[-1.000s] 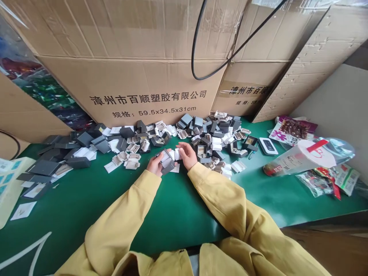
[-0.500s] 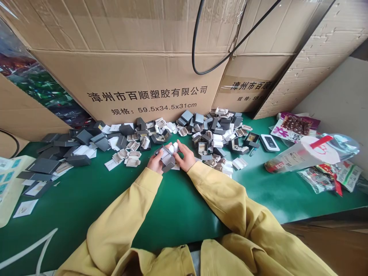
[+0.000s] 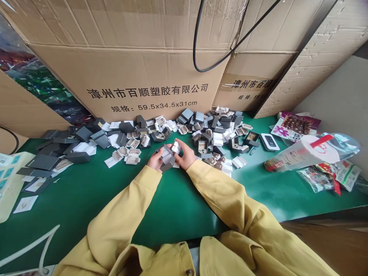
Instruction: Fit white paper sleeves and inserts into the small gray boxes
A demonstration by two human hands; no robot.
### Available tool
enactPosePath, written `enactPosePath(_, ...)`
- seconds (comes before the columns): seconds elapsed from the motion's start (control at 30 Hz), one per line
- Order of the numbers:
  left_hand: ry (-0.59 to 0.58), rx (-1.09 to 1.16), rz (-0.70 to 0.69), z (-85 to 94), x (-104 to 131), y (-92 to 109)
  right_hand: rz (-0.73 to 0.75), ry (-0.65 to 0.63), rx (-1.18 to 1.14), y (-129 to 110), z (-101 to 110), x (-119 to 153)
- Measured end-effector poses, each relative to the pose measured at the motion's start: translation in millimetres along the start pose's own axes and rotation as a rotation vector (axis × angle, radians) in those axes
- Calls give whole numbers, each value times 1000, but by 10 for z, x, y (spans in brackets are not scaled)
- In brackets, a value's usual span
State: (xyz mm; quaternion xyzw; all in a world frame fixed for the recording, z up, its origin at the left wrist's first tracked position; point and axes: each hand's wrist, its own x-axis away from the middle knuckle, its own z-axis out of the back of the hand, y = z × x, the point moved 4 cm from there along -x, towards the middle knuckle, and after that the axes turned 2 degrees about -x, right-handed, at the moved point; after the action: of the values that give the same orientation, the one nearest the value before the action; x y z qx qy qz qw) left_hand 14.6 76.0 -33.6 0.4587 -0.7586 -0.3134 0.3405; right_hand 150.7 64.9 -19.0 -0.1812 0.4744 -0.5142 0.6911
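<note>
My left hand (image 3: 155, 160) is closed around a small dark grey box (image 3: 167, 165) that stands open, its pale inside facing up. Against the box's right side, my right hand (image 3: 186, 154) pinches a small white insert (image 3: 175, 148), which looks like folded card or padding; its exact kind is hard to make out. Both hands are close together above the green table (image 3: 178, 207). Beyond them lie several loose white inserts (image 3: 133, 156) and a heap of small grey boxes (image 3: 202, 147), some of them open.
More grey boxes (image 3: 44, 162) are piled at the left. On the right are a white device with a screen (image 3: 269, 142), a plastic drink cup (image 3: 299, 155) lying tilted, and snack packets (image 3: 296, 126). Large cardboard cartons (image 3: 143, 73) wall off the back, with a black cable (image 3: 218, 65) hanging before them.
The white insert has turned and shifted slightly in my right fingers, close to the box. My left hand keeps its hold on the grey box.
</note>
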Motion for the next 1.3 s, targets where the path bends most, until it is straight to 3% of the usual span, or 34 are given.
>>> enactPosePath(0.2,-27,86,72,41,-25,-31,113,11,34,-87,36,-7)
enactPosePath(0.57,66,69,21,16,-26,5,17,-107,-30,-85,10,-6)
enactPosePath(0.8,5,49,-11,-42,-8,-3,-139,-42,-70,-20,16,-7)
enactPosePath(0.93,-48,31,-33,-107,26,1,-157,6,-117,36,-6,-3)
enactPosePath(1.3,175,-92,-226,40,-10,137,-231,92,-335,106,-22,-14)
